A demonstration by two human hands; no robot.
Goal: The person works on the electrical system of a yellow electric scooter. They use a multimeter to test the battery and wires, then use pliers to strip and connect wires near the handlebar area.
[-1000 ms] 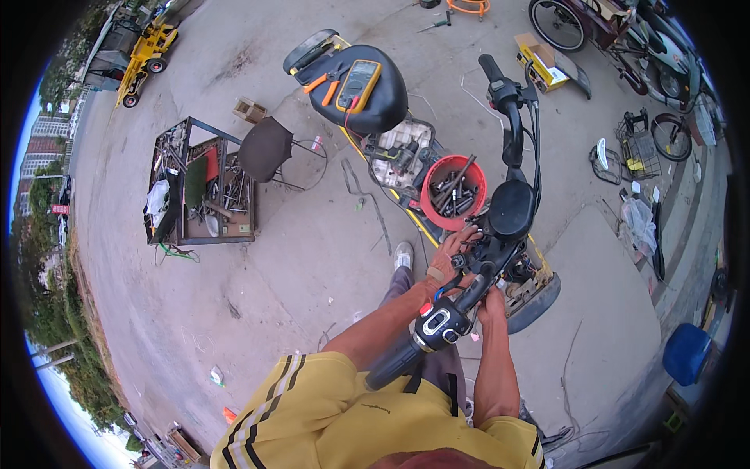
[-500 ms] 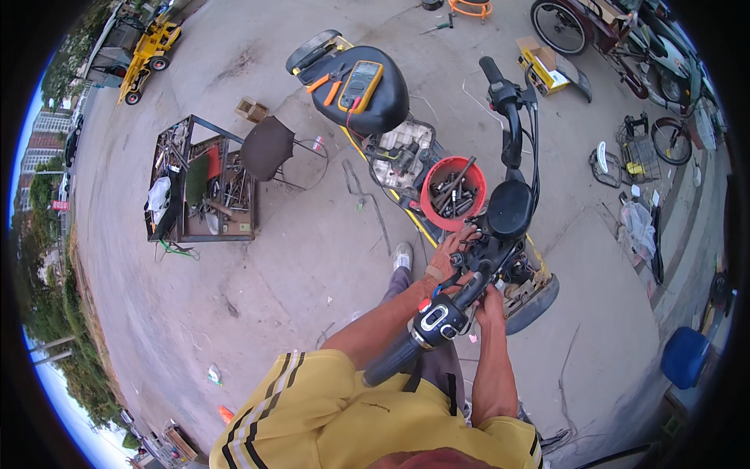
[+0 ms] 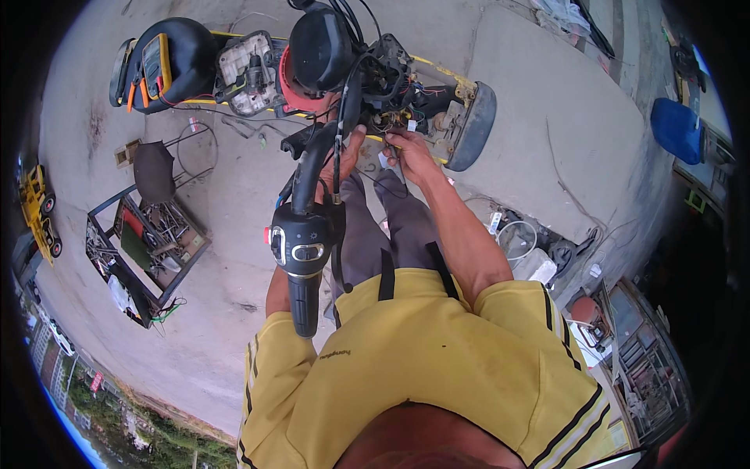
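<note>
A stripped-down electric scooter with a yellow frame (image 3: 437, 69) stands in front of me, its bundled wires (image 3: 398, 98) exposed near the front. My right hand (image 3: 416, 159) has its fingertips pinched together at the edge of these wires, and a thin dark wire (image 3: 400, 193) hangs in a loop below it. Next to those fingers is a white connector (image 3: 412, 125). My left hand (image 3: 348, 152) is behind the handlebar (image 3: 314, 168), level with the wires; its thumb shows, but its other fingers are mostly hidden. The black grip (image 3: 304, 303) points toward me.
A red bucket (image 3: 293, 94) sits on the scooter, partly behind the round black housing (image 3: 321, 48). A multimeter (image 3: 156, 62) and orange-handled pliers (image 3: 137, 90) lie on the seat (image 3: 186, 59). Left are a stool (image 3: 155, 170) and a metal tool cart (image 3: 183, 270); right is a blue chair (image 3: 676, 129).
My view has turned to the right, so the scooter now lies crosswise ahead. My right hand has come out from beside the handlebar and shows at the wires. The left stays behind the handlebar.
</note>
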